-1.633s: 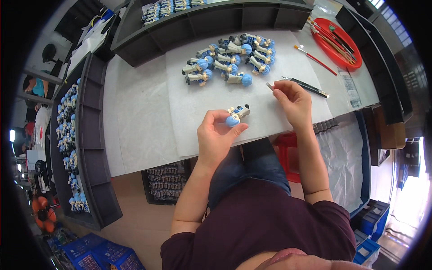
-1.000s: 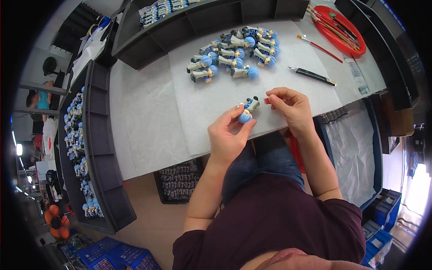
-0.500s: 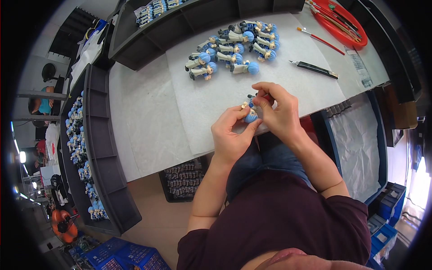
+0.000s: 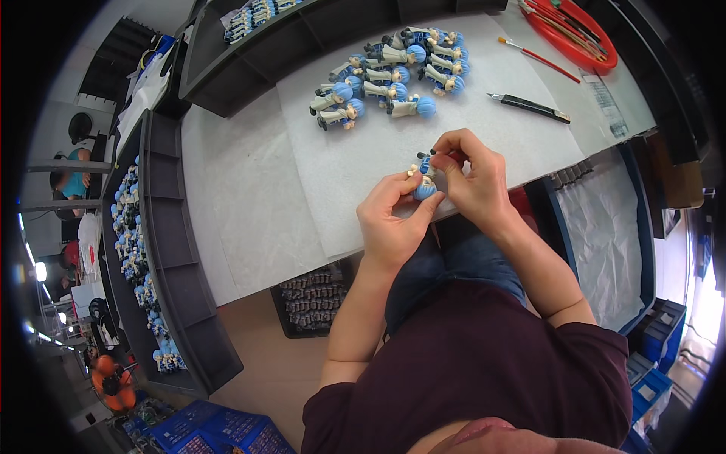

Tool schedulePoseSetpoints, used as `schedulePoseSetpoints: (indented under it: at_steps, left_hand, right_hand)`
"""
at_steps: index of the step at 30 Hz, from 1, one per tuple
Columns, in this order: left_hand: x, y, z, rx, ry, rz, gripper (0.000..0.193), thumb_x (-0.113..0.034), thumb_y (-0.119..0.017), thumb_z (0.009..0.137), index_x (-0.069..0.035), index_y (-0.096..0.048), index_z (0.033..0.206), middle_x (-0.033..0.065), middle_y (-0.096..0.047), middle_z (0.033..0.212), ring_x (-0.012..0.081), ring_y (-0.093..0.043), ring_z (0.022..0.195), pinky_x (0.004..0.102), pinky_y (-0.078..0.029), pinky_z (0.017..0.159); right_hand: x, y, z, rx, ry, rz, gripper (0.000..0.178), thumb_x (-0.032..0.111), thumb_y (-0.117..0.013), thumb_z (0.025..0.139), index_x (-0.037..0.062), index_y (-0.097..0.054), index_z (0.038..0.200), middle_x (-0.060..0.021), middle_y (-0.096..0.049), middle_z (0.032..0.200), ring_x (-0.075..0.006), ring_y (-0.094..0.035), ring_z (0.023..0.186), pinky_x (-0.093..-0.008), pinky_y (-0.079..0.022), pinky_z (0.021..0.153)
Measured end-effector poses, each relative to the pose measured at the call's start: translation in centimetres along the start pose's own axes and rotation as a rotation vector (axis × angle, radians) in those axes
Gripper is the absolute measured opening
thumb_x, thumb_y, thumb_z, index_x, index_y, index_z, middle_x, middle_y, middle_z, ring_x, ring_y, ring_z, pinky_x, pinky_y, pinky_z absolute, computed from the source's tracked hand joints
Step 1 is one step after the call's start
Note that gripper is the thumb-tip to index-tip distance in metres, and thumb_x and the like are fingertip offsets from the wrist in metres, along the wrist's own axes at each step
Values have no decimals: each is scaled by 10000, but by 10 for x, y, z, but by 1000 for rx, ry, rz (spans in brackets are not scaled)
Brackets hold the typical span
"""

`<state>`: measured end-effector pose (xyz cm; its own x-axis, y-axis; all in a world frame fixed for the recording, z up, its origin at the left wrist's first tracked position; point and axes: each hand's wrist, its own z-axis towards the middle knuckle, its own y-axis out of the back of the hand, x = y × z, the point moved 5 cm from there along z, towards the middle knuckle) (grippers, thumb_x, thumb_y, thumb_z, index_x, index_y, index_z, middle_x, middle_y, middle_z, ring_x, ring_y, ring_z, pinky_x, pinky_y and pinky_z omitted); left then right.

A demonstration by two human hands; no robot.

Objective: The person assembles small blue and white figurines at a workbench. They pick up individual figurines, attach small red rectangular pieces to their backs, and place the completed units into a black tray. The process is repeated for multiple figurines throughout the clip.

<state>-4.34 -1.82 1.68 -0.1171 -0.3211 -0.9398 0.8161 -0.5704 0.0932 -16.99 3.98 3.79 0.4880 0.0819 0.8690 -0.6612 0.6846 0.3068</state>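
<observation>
Close to the table's front edge, my left hand [image 4: 392,216] holds a small blue-haired figurine [image 4: 426,189] between thumb and fingers. Its head points toward me and its dark feet point away. On its other side, my right hand [image 4: 480,180] is closed in a pinch at the figurine's body and legs. Those fingertips cover part of the figurine, so I cannot tell whether a separate small piece is between them. Beyond my hands, several similar figurines [image 4: 393,76] with blue hair and white-and-blue clothes lie in rows on a white sheet [image 4: 310,174].
Right of the rows lie a black craft knife [image 4: 529,107] and a red-handled paintbrush [image 4: 541,60]. A red tray [image 4: 611,66] holds more brushes. Dark compartment trays stand at the left [image 4: 181,250] and far side [image 4: 287,60], both with figurines. A lined blue bin [image 4: 605,242] is at the right.
My right hand has shifted slightly, its fingertips now nearer the figurine's legs, which show more. The left hand keeps its hold. The whole view has tilted a little.
</observation>
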Motion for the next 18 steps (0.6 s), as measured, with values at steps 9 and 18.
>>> schedulePoseSetpoints:
  at_steps: [9, 18]
  left_hand:
    - [0, 1, -2, -23, -7, -26, 271, 39, -724, 663, 71, -610, 906, 131, -606, 928, 143, -613, 798, 238, -520, 699]
    - [2, 1, 2, -32, -38, -40, 269, 31, -727, 658, 72, -611, 898, 131, -611, 907, 141, -615, 762, 240, -524, 665]
  right_hand:
    - [1, 2, 5, 10, -26, -13, 176, -79, -601, 716, 4, -486, 819, -114, -564, 706, -217, -586, 638, -310, -458, 556]
    - [4, -1, 3, 12, 58, -7, 173, -78, -597, 720, 3, -471, 805, -120, -558, 691, -218, -568, 589, -298, -451, 535]
